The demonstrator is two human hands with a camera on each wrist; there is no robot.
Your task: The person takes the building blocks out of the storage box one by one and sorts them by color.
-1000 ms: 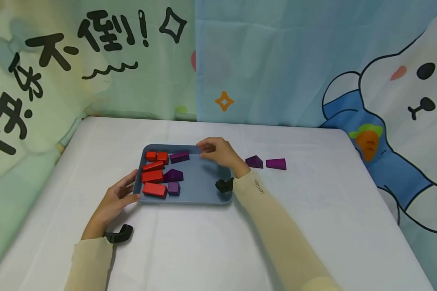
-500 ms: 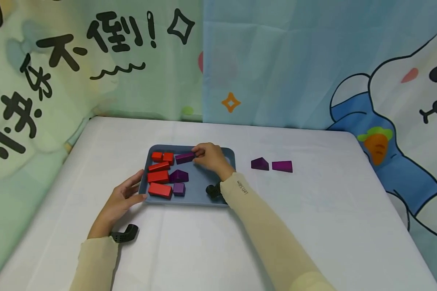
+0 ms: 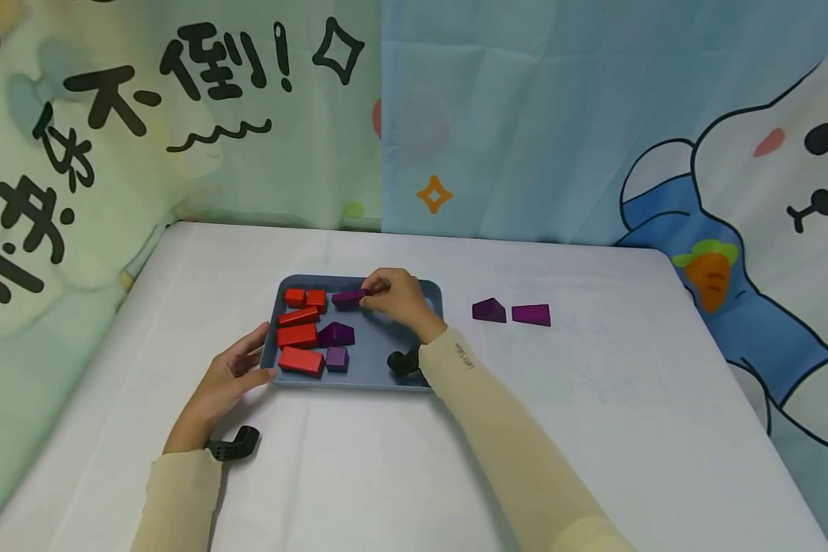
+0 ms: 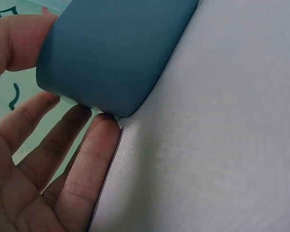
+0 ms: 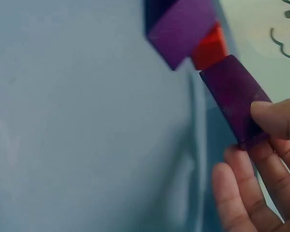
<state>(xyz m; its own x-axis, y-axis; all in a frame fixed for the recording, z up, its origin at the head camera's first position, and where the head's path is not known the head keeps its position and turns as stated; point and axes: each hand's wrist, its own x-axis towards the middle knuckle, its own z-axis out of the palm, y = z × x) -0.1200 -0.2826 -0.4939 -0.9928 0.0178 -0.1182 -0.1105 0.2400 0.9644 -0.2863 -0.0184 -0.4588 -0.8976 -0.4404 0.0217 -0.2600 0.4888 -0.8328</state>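
Note:
My right hand [image 3: 399,300] is over the far part of the blue-grey tray [image 3: 379,376], pinching the end of a long purple block [image 5: 232,92] between thumb and fingers. Left of that block, two small red blocks [image 3: 295,297] sit in the tray's far left corner. At the tray's left edge, my left hand [image 3: 224,383] holds the near corner, its thumb over the rim and its fingertips against the outside below. Nearer me in the tray lie a dark purple block [image 3: 336,334] with sloped sides and a small purple block [image 3: 336,359].
Three longer red blocks [image 3: 298,336] line the tray's left side. Two more purple blocks, a pointed one [image 3: 489,310] and a tapered one [image 3: 531,315], lie on the white tabletop [image 3: 593,429] to the tray's right. A printed curtain [image 3: 510,115] hangs behind.
My right hand has come left from the tray's far rim and taken hold of the long purple block, which has turned slightly. The left hand stays at the tray corner.

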